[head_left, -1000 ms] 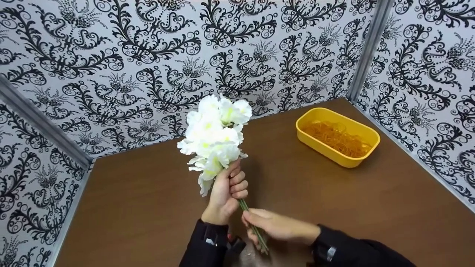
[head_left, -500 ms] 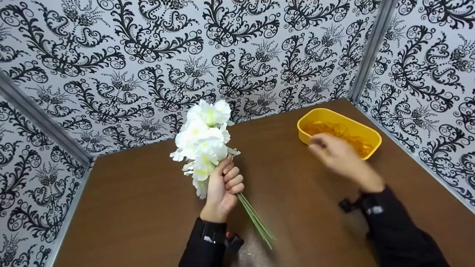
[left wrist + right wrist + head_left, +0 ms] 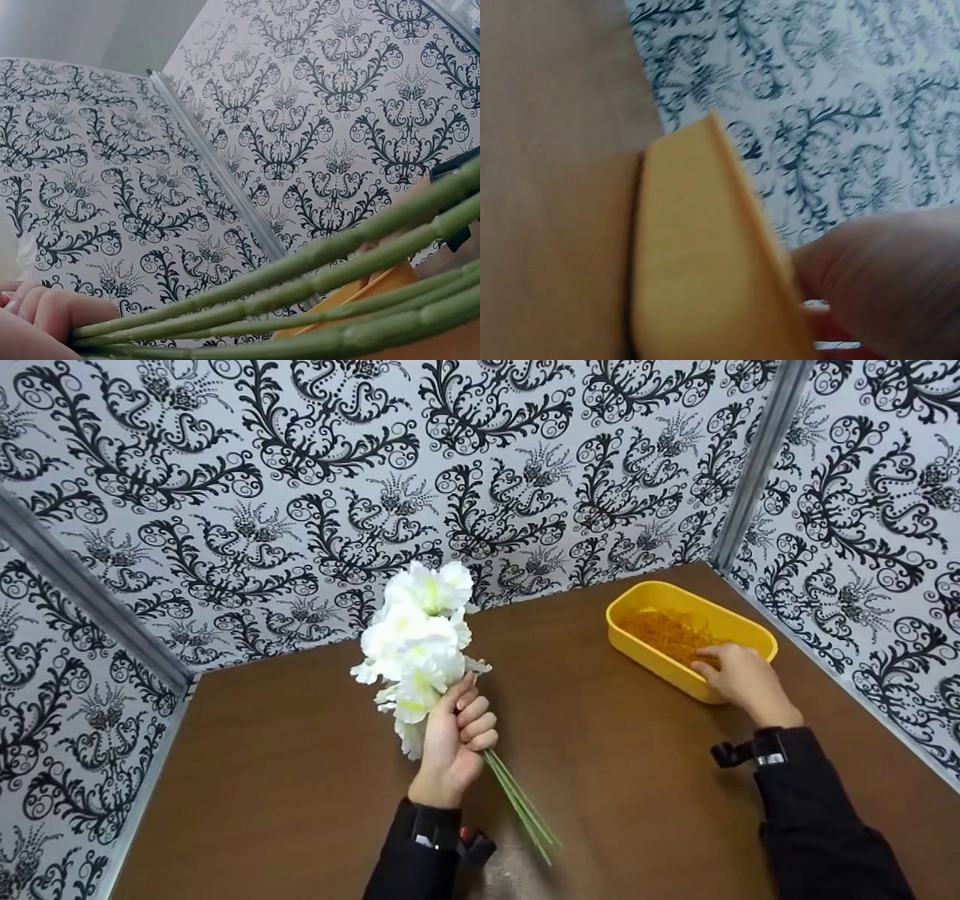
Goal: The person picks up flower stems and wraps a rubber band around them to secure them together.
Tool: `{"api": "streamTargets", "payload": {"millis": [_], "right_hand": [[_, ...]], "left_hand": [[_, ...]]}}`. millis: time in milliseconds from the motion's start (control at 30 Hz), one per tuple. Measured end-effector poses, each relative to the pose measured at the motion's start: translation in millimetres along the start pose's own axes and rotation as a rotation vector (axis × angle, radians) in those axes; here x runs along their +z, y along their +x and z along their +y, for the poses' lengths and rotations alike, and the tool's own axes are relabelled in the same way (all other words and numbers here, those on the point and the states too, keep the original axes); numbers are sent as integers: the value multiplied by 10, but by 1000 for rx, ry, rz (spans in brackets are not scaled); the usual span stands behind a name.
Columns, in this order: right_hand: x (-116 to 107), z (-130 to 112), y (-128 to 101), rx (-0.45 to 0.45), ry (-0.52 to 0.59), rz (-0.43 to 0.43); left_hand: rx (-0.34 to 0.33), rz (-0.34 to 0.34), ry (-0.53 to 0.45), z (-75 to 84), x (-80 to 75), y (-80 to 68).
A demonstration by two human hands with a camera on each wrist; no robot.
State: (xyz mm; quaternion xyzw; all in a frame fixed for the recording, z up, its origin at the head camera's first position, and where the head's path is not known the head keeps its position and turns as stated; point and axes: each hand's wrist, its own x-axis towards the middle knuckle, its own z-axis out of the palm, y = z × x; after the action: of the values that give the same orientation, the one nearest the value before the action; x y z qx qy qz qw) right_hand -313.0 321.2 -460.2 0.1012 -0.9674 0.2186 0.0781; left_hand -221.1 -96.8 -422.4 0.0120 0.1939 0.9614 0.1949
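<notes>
My left hand grips a bunch of white artificial flowers by its green stems, holding it upright above the brown table. The left wrist view shows those stems running from my fingers across the frame. My right hand reaches over the near rim of a yellow tub with its fingertips down in the orange rubber bands. Whether it pinches a band is hidden. In the blurred right wrist view the tub fills the middle, beside part of my hand.
Black-and-white patterned walls close the table on the left, back and right, with metal corner posts. The tub stands in the far right corner. Bare brown tabletop lies between the two hands.
My right hand let go of the stems, swung right to the yellow tub and now dips into the rubber bands. The left hand kept the bunch, shifting it slightly.
</notes>
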Motion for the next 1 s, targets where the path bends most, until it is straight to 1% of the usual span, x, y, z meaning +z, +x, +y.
{"api": "streamTargets", "payload": {"millis": [100, 200, 367, 467, 567, 800, 1000], "right_hand": [[65, 24, 21, 9, 9, 24], [104, 16, 40, 18, -18, 36], [126, 15, 43, 48, -90, -4], [126, 21, 37, 59, -89, -12], [125, 17, 30, 59, -58, 14], [120, -11, 15, 79, 61, 85], [114, -22, 30, 81, 108, 144]], "left_hand": [[-9, -9, -2, -2, 1, 0], [-13, -8, 0, -6, 1, 2], [-22, 2, 8, -14, -5, 6], [-27, 0, 15, -15, -8, 10], [-32, -8, 17, -16, -11, 13], [-43, -9, 10, -20, -25, 15], [-38, -7, 18, -19, -27, 20]]}}
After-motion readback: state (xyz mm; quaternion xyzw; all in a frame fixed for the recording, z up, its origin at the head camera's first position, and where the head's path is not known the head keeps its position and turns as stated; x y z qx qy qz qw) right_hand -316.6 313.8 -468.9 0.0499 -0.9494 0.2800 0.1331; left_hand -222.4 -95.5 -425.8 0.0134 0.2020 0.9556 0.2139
